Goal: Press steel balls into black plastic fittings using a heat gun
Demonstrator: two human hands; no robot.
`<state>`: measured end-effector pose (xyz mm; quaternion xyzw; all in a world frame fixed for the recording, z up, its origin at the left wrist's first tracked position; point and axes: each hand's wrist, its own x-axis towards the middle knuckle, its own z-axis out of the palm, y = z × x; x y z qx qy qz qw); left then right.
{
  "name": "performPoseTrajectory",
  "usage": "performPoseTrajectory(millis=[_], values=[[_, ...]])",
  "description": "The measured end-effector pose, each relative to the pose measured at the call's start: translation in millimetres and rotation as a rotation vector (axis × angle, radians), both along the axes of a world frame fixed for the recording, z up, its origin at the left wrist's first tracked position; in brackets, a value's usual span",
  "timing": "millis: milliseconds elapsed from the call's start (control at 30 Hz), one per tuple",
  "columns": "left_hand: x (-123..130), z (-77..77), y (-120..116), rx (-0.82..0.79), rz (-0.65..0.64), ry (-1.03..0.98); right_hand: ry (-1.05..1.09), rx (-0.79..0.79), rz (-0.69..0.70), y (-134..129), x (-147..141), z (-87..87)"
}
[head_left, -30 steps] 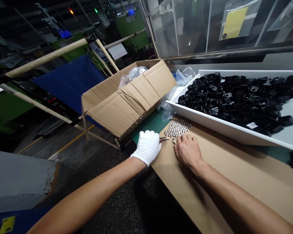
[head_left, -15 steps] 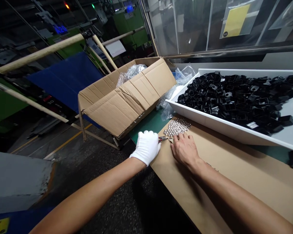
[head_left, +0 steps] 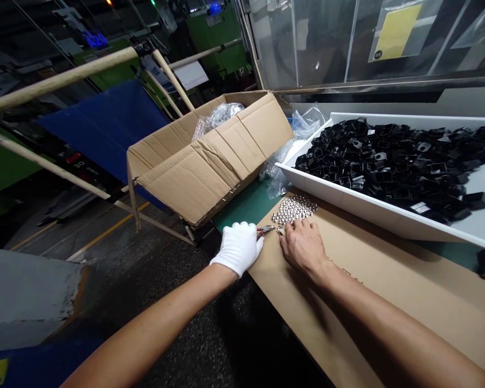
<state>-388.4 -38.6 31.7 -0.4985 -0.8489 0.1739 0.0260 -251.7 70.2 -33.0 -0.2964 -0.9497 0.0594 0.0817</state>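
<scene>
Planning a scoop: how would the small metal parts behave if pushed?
The small metal parts look loose, so they'd probably spread rather than move as one. Their roundish outlines suggest some may roll across the flat cardboard. Their shine suggests smooth, possibly slippery surfaces.

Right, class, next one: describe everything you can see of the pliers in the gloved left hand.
The pliers show a short grey, metallic-looking nose, with some red at the handles. The white-gloved left hand grips them, hiding most of the handles. The nose points toward a small piece at the bare right hand; whether the two touch, or the jaws are closed, is too small to tell. They sit near the left edge of the brown sheet, close to the shiny metal parts.
</scene>
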Motion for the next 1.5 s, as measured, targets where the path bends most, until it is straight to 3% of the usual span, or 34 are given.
performPoseTrajectory(millis=[633,933,1200,1500], values=[[-3,-15.3,-19,0.037,0.077,-0.070,-0.126,-0.252,0.000,8,-18,22.4],[-3,-22.5,-23,0.074,0.085,-0.093,-0.159,-0.121,0.113,9,-19,28.6],[1,-25.1,-24,0.113,0.101,-0.118,-0.158,0.047,0.132,6,-18,26.2],[2,-25.8,-28,0.100,0.118,-0.124,-0.096,-0.028,0.048,0,-13,16.7]])
